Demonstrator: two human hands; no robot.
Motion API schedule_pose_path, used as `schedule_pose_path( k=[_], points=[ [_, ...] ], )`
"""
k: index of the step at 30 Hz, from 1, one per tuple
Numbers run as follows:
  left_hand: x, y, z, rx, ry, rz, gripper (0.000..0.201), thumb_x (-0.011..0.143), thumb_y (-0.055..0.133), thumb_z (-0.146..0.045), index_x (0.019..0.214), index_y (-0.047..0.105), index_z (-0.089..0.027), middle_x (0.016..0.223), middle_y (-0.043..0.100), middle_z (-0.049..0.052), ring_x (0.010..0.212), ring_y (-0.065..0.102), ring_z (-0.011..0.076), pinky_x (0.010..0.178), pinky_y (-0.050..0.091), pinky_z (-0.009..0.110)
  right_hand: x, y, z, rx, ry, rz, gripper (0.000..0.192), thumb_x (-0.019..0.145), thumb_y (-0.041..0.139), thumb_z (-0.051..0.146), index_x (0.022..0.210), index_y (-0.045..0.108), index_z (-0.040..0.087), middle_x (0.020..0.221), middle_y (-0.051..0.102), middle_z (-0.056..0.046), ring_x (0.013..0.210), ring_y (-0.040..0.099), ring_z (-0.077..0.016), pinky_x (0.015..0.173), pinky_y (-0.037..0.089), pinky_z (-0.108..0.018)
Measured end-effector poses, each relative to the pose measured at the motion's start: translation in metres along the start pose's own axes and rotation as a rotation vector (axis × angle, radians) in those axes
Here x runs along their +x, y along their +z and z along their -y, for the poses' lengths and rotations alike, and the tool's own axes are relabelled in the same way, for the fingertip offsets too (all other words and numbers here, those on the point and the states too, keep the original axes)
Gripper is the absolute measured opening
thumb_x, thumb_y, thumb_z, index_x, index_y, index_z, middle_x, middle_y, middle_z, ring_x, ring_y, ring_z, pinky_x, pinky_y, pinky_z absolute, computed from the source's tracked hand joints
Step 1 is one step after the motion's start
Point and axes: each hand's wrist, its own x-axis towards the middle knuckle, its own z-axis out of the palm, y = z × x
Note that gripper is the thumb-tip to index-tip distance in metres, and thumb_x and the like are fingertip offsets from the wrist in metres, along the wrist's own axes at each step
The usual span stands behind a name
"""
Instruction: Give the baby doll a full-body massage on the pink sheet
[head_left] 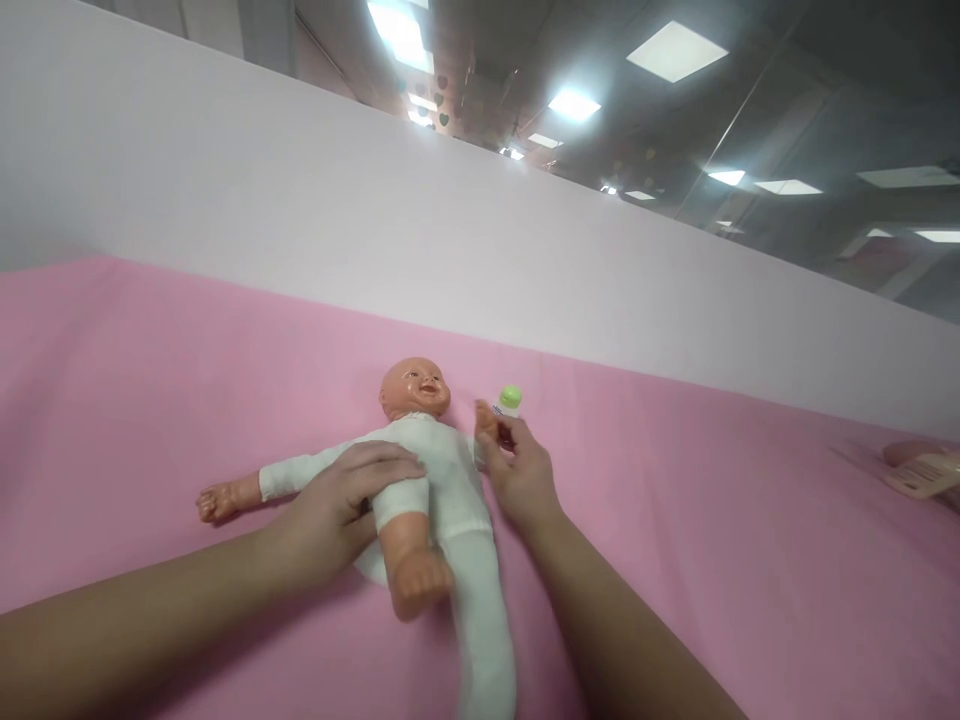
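A baby doll [456, 490] with a white cloth body and hard plastic head, hands and feet lies on its back, its head toward the wall. My left hand [330, 505] is closed around one of its legs, which is bent up over the belly with the foot pointing at me. With fingers and thumb together, my right hand [525, 478] grips the doll's hand on the right side. Just behind those fingers is a small white container with a green cap [510, 398], partly hidden. The doll's other arm stretches out to the left.
Pink cloth [675, 560] covers the surface, with a few creases. A low white wall [420, 230] runs along the back. At the right edge lies a pale pinkish object [926, 472], blurred and cut off by the frame.
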Motion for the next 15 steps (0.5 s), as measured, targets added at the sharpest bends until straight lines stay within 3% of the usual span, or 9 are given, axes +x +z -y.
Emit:
schedule_pose_path(
  k=[5,8,11,15],
  points=[
    [-0.004,-0.002,-0.036,-0.100,0.294,0.089,0.046,0.094,0.051,-0.013,0.136,0.053,-0.031,0.136,0.061,0.007,0.121,0.062,0.0244,0.098,0.057,0.036,0.018,-0.021,-0.041,0.249,0.305,-0.198,0.056,0.089,0.060,0.054,0.132,0.052,0.020,0.112,0.074,-0.010,0.095,0.072,-0.0238,0.079,0.058,-0.035],
    [-0.005,-0.004,-0.055,-0.110,0.400,0.272,0.049,0.084,0.056,-0.004,0.127,0.056,-0.027,0.121,0.063,0.010,0.110,0.063,0.0236,0.094,0.056,0.036,0.025,-0.031,-0.062,0.099,0.438,-0.186,0.066,0.090,0.058,0.053,0.142,0.042,0.016,0.115,0.073,-0.013,0.098,0.072,-0.0255,0.083,0.057,-0.037],
    [-0.004,-0.003,-0.065,-0.059,0.442,0.389,0.042,0.078,0.062,-0.005,0.115,0.061,-0.025,0.106,0.063,0.009,0.103,0.062,0.0252,0.094,0.054,0.040,0.028,-0.035,-0.071,-0.064,0.475,-0.119,0.066,0.085,0.065,0.047,0.141,0.047,0.015,0.115,0.073,-0.014,0.105,0.070,-0.0289,0.093,0.054,-0.041],
    [-0.001,-0.005,-0.069,-0.077,0.417,0.403,0.034,0.076,0.063,-0.010,0.105,0.062,-0.026,0.103,0.060,0.008,0.097,0.061,0.0246,0.088,0.054,0.038,0.025,-0.035,-0.064,-0.234,0.386,-0.076,0.056,0.085,0.066,0.038,0.136,0.056,0.017,0.129,0.065,-0.018,0.119,0.063,-0.0350,0.103,0.048,-0.048]
  ],
)
